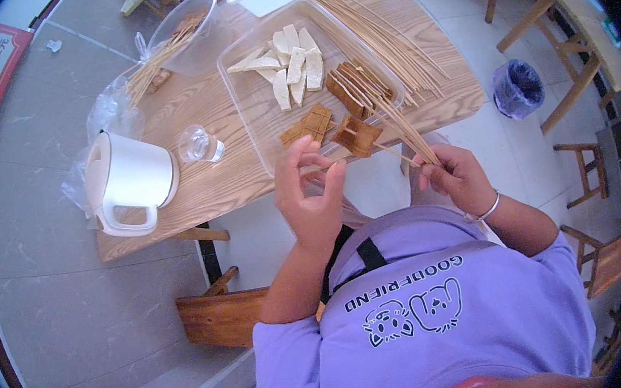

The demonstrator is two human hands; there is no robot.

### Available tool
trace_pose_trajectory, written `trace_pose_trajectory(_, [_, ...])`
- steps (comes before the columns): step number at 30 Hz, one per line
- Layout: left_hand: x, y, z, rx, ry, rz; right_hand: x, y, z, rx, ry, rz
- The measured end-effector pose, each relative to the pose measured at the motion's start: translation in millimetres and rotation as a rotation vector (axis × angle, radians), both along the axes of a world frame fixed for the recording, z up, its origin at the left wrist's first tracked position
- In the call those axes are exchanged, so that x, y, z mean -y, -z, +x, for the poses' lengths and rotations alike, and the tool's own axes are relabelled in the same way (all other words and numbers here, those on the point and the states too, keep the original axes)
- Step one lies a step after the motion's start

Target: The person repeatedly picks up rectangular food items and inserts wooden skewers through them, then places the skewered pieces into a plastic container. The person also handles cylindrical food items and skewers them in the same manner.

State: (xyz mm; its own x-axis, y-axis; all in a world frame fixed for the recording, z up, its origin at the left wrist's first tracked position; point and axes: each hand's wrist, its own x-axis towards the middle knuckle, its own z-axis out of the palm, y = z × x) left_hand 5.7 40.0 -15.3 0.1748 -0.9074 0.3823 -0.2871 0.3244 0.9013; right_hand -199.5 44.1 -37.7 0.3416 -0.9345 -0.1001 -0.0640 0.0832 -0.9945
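Observation:
My right hand point(452, 175) is closed on a bundle of thin wooden skewers point(408, 132); one of them bears a folded brown sheet of what looks like dried tofu point(358, 135). My left hand point(312, 179), fingers curved and apart with nothing seen between them, is just past the near edge of a clear plastic tray point(248, 122). Inside the tray, scored brown slabs point(308, 124) lie close to my left fingertips. More brown pieces on skewers point(359, 88) rest at the tray's right side. Pale cut strips point(295, 63) are piled farther back.
Loose skewers point(385, 42) lie along the wooden table's point(218, 187) right side. To the left stand a white electric kettle point(138, 167), a clear cup of water point(201, 144) and a round plastic tub point(187, 41) holding skewered pieces. A lined bin point(518, 88) is on the floor at right.

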Motion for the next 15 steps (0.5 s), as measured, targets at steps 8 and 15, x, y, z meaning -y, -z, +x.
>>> trace_pose_trajectory(8, [4.8, 4.5, -26.1, -0.764, 0.317, 0.526, -2.3, 2.5, 8.3, -0.003, 0.008, -0.022])
trace_pose_trajectory(15, [3.4, 12.1, -42.9, -0.391, 0.153, 0.429, -1.5, -0.9, 7.9, 0.004, 0.019, 0.019])
